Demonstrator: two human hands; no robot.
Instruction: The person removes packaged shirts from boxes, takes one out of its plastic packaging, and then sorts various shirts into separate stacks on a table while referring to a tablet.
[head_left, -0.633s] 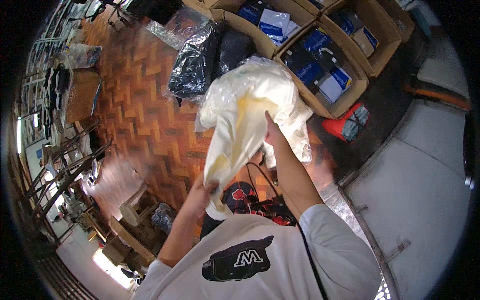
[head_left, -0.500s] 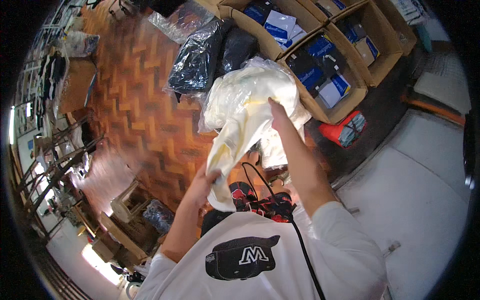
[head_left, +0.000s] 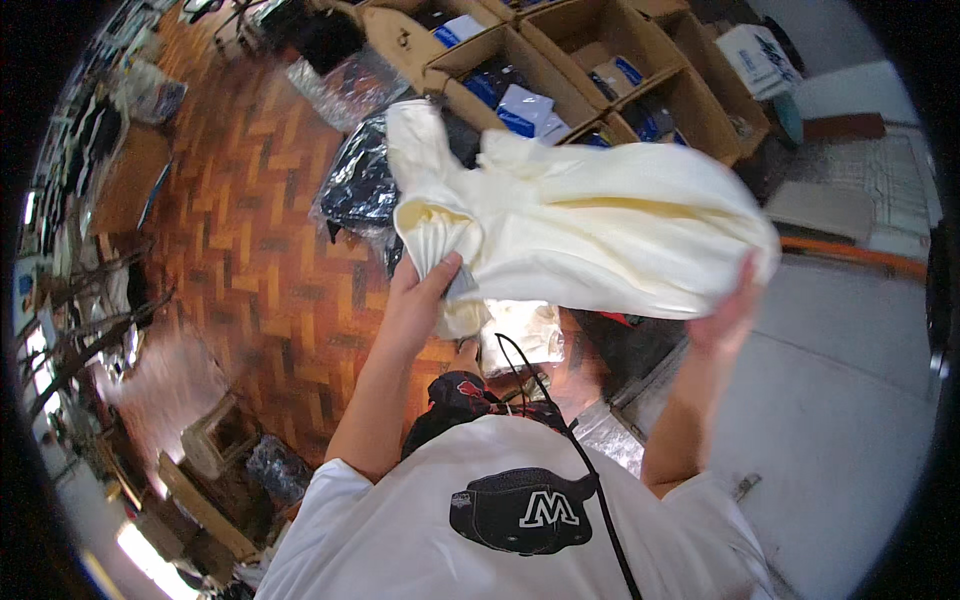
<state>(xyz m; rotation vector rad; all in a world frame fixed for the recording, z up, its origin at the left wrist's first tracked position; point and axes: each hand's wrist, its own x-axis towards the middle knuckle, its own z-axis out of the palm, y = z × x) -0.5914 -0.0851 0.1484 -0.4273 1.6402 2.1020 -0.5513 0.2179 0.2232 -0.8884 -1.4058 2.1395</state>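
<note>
A cream-coloured shirt (head_left: 610, 235) is stretched out sideways in the air before me. My left hand (head_left: 430, 290) is closed on it beside the gathered neck opening, thumb on top. At the other end my right hand (head_left: 728, 310), a little blurred, grips the shirt's lower edge. One short sleeve points up and away at the left, over a black bundle in clear plastic (head_left: 362, 170). Below the shirt, near my feet, lies a cream packet in shiny plastic (head_left: 525, 330), partly covered by the fabric and a black cord.
Open cardboard boxes (head_left: 600, 40) holding blue-and-white packets stand beyond the shirt. Clear plastic wrapping (head_left: 345, 90) lies on the parquet floor (head_left: 270, 260). A pale panel (head_left: 830, 370) extends along the right. The black cord (head_left: 605, 500) hangs down my front.
The shirt has been lifted off the plastic-wrapped pile and spread out sideways. My right hand has moved right and nearer with one end; my left hand has moved slightly farther away. My view has shifted.
</note>
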